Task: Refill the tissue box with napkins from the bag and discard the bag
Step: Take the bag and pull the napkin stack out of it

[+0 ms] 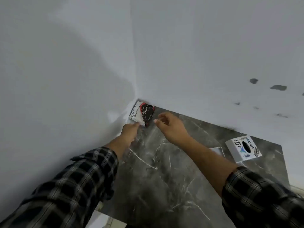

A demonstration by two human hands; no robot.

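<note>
The napkin bag (142,114), white and black with red trim and "Dove" lettering, stands in the far corner of the grey marble table (164,175), against the walls. My left hand (130,129) touches its lower left edge with the fingertips, seemingly pinching it. My right hand (171,125) hovers just right of the bag, fingers apart, holding nothing. The white tissue box (243,148), with stickers and a dark oval slot on top, sits near the table's right edge.
White walls meet at the corner behind the bag. A flat white piece (217,151) lies just left of the tissue box. The right wall (269,87) has several dark chipped spots.
</note>
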